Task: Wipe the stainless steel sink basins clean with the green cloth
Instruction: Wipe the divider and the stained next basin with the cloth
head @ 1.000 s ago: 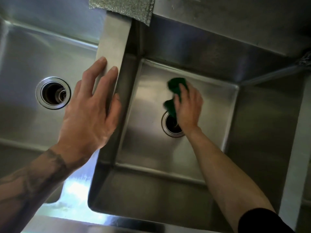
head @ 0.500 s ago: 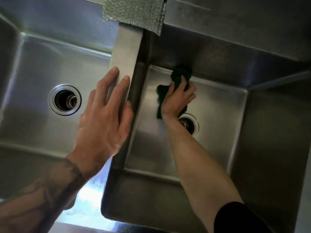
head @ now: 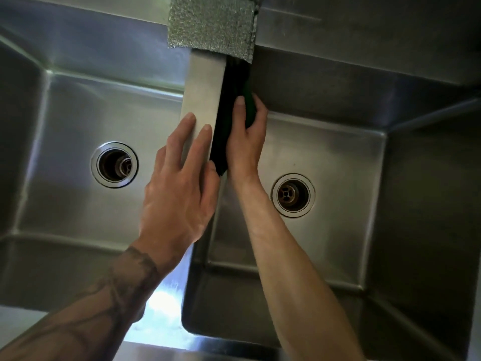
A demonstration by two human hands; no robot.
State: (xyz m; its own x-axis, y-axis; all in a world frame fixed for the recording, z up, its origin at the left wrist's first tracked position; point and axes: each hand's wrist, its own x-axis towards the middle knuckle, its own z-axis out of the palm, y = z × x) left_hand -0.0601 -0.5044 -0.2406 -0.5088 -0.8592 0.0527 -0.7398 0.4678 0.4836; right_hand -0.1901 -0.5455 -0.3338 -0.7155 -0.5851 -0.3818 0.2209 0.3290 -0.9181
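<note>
Under the right grip (head: 246, 142): cloth (head: 220, 157), clamped by curled fingers and thumb and pressed to the right basin (head: 325, 157) wall just below the divider (head: 203, 95).
Cloth axis: long and narrow, lying along that wall from beside the wrist out past the fingertips. A green fold shows inside the curled fingers; the rest looks nearly black in shade.
Cloth from grip: on the inner side, between palm and wall, touching both.
Left grip (head: 179, 194): fingers straight and spread, holding nothing, flat on the divider top just across from the right grip; its outer edge sits just beside the cloth's near end.
Nearer hand: the right, which has the cloth; the left looks to be only bracing.
Right drain (head: 292, 195): outward of the right wrist, apart from the cloth.
Left drain (head: 114, 164): outward of the left grip, in the left basin (head: 65, 152).
Silver pad (head: 210, 24): beyond both sets of fingertips, draped at the divider's far end.
Step, as judged: wiping the divider-side wall. The next stroke probably follows the cloth's long axis, so the palm must keep it flat against the steel.
</note>
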